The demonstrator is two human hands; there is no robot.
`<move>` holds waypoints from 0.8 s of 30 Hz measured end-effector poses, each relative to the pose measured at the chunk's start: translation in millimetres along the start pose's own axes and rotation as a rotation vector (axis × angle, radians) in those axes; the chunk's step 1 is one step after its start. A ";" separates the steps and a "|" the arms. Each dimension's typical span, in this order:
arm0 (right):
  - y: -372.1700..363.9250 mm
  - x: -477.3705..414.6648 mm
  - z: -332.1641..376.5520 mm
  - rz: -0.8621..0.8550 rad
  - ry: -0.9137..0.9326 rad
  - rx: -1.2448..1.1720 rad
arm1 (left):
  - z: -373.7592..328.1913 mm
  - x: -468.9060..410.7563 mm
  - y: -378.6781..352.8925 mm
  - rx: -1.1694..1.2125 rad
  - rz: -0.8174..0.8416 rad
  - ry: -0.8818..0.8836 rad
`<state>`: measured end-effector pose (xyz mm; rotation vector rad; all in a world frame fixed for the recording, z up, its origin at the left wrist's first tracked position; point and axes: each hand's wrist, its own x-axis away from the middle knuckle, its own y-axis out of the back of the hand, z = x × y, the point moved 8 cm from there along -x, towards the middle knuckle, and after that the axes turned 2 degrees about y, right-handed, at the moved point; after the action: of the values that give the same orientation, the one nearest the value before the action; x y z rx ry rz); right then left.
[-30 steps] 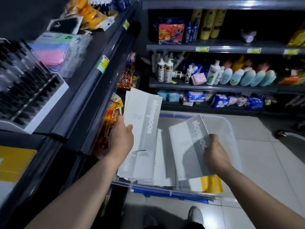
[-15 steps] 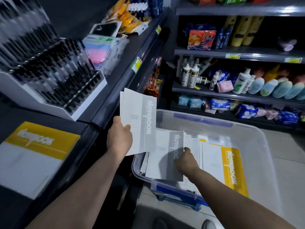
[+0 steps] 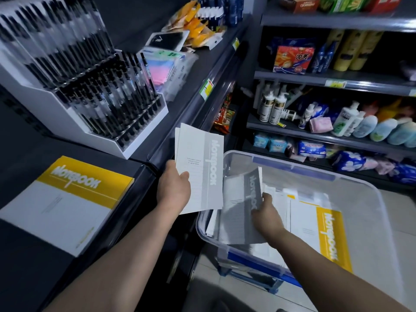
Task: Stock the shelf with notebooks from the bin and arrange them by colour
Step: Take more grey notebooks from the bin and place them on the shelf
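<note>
Left: yellow notebook (image 3: 67,199) flat on the shelf (image 3: 27,262). Centre: left hand (image 3: 174,190) clasping a grey notebook stack (image 3: 200,172) beside the bin (image 3: 292,164). Right: right hand (image 3: 266,212) pinching another grey notebook (image 3: 240,212), tilted up from the pile, no longer flat as half a second before. Step: gathering greys. Next, probably: joining the stack, then shelving beside yellow.

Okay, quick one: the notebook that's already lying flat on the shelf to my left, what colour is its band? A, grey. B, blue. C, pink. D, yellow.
D: the yellow-banded notebook lies flat on the shelf, while the left hand holds a grey stack and the right hand grips a grey notebook over the bin.
</note>
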<state>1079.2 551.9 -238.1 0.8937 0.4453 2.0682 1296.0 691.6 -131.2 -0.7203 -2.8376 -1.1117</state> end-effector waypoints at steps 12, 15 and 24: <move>114.1 34.3 25.9 -0.121 0.375 0.190 | -26.2 44.7 14.4 0.111 -0.054 -0.052; 131.8 42.4 31.3 -0.103 0.486 0.156 | -27.4 68.4 19.3 0.114 -0.106 -0.053; 159.8 101.5 43.6 -0.043 0.741 0.291 | -11.0 179.8 43.6 0.120 -0.364 0.021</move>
<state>981.7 536.9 -70.8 0.2288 1.1652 2.2812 1151.8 786.9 -64.1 -0.1858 -3.0620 -0.9581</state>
